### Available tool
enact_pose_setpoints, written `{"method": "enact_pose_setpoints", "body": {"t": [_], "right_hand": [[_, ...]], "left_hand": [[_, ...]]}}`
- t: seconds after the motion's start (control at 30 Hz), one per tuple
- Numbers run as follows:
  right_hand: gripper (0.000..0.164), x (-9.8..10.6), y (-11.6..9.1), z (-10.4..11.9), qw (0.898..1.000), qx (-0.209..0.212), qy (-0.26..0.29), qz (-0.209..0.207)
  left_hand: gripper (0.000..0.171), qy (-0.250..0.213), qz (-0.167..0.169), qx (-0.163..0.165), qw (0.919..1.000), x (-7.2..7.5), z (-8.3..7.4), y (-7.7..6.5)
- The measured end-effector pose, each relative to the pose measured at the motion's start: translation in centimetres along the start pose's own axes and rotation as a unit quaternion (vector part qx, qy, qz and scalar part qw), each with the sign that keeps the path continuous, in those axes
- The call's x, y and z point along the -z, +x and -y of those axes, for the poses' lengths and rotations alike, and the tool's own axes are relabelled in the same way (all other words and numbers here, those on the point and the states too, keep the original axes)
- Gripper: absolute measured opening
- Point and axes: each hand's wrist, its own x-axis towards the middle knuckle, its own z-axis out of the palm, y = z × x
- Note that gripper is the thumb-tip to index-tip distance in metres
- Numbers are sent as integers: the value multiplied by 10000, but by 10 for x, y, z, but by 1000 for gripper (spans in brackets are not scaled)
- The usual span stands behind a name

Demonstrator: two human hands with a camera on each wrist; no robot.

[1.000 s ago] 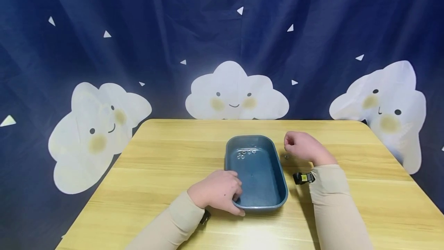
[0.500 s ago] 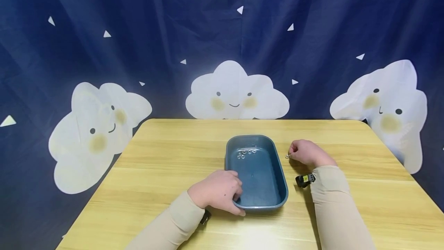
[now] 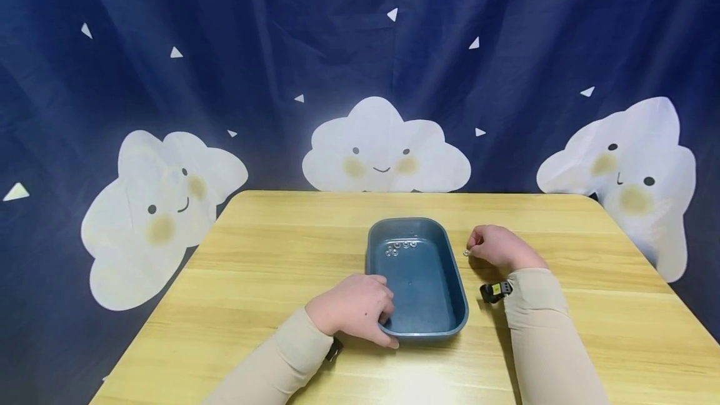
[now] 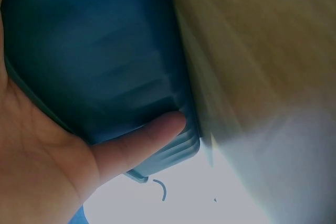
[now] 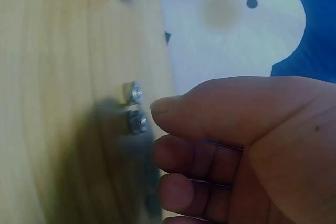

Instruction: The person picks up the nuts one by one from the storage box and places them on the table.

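A dark blue rectangular tray [image 3: 430, 305] stands on the wooden table, with several small silvery nuts [image 3: 406, 244] in its far left part. My left hand [image 3: 354, 308] grips the near left corner, fingers over the rim and thumb [image 4: 142, 145] along the outside wall. Right of the tray, my right hand [image 3: 497, 247] is low over the table with loosely curled fingers. In the right wrist view two metal nuts, one [image 5: 134, 93] beside the other [image 5: 137, 121], sit on the table just ahead of the thumb tip, apart from it. The head view shows one nut [image 3: 466, 253] by the fingertips.
The wooden table [image 3: 270, 255] has rounded far corners. Behind it hangs a dark blue curtain [image 3: 337, 49] printed with pale clouds. A black camera [image 3: 495, 292] is strapped to the right wrist.
My right hand has lowered and moved slightly right, bringing its fingertips next to the nut on the table, then stays there. The left hand and tray have not visibly moved.
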Motion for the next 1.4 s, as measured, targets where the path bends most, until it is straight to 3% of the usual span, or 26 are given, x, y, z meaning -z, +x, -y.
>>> {"method": "enact_pose_setpoints", "body": {"t": [0.5, 1.1, 1.4], "right_hand": [[4, 15, -1, 37, 9991, 342, 24, -263], [4, 19, -10, 88, 9919, 1152, -186, -508], [3, 12, -11, 114, 9886, 1485, -63, -222]], "left_hand": [[49, -29, 49, 70, 10000, -2, 0, 0], [49, -114, 111, 25, 9999, 4, -1, 1], [49, -107, 156, 11, 9998, 4, 0, 1]]}}
